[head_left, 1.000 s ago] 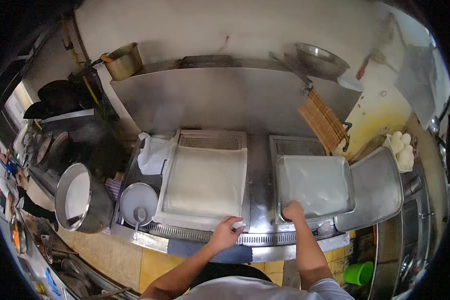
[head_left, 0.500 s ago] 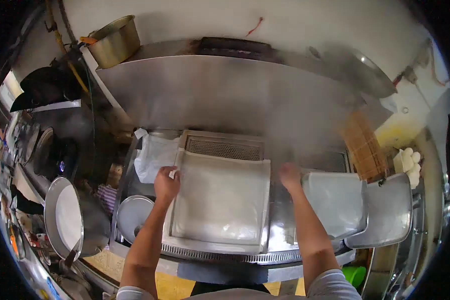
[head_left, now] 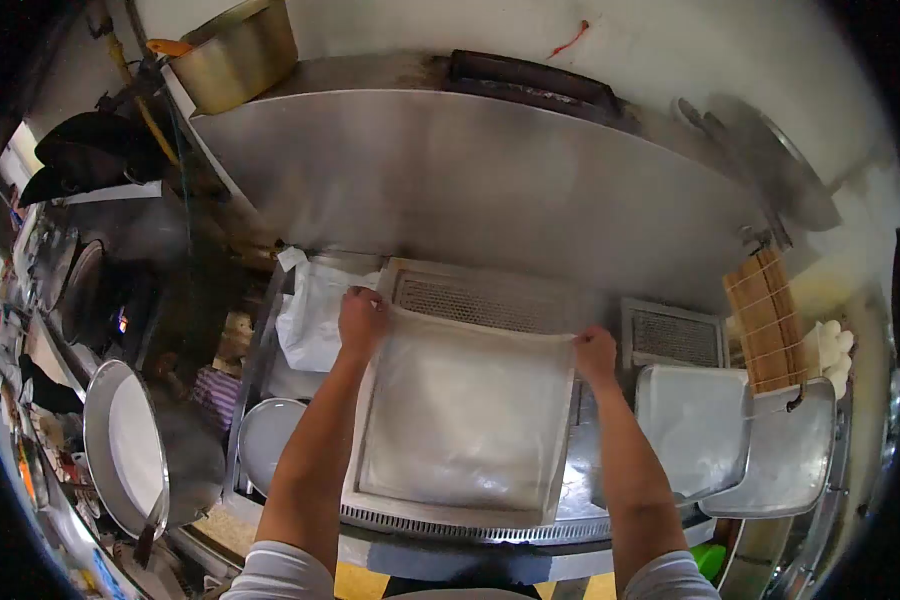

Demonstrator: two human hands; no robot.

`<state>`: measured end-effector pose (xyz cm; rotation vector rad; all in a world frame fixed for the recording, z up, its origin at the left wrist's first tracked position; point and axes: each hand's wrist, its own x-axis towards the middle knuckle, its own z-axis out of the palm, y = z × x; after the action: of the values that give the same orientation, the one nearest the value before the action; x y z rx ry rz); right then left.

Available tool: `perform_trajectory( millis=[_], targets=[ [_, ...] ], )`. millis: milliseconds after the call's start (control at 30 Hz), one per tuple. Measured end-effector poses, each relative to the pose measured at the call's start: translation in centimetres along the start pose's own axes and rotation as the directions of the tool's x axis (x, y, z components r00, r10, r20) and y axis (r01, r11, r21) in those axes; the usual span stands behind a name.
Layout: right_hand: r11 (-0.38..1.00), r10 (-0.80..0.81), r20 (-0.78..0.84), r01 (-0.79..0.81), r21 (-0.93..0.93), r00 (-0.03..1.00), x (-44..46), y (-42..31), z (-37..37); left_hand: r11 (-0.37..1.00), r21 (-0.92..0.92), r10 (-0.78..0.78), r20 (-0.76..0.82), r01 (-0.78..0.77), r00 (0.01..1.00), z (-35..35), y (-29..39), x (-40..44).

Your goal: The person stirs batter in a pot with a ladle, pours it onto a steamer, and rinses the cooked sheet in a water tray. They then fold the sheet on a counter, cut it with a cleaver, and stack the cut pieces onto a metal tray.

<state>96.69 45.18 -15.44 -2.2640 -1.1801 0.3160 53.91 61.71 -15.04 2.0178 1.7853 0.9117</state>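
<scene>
White cloth (head_left: 460, 415) | left grip (head_left: 363, 315): pinching far-left corner | right grip (head_left: 596, 355): pinching far-right corner

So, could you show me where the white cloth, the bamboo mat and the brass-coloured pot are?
White cloth (head_left: 465, 415): head view, middle of its flat surface.
Bamboo mat (head_left: 766, 322): head view, middle of its slats.
Brass-coloured pot (head_left: 247, 67): head view, outer side wall.

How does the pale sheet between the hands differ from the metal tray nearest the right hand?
The pale sheet looks larger than the metal tray. The left hand and right hand grip the sheet's far corners; neither holds the tray. The sheet is creamy, the tray grey. Both look roughly rectangular.
</scene>
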Motion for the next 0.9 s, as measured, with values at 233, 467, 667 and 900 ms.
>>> perform_trajectory(
  millis=[233,467,667,900],
  targets=[
    [0.974,-0.162,-0.18,0.186,0.127,0.97,-3.3,-0.7,-3.5,0.984,-0.16,0.048,-0.198,-0.081,0.979,-2.4,0.6,-1.7],
    [0.892,-0.304,-0.3,0.381,0.244,0.904,-13.7,-4.6,-13.2,0.935,-0.339,-0.066,-0.444,-0.1,0.894,-12.4,2.1,-11.7],
    [0.79,-0.489,-0.375,0.582,0.192,0.787,-24.0,-8.7,-21.8,0.948,-0.317,-0.179,-0.632,-0.041,0.754,-23.2,5.7,-27.2],
    [0.492,-0.711,-0.362,0.794,0.357,0.603,-31.5,-13.4,-29.4,0.941,-0.339,-0.289,-0.814,-0.008,0.504,-33.9,8.7,-44.8]
  ],
)
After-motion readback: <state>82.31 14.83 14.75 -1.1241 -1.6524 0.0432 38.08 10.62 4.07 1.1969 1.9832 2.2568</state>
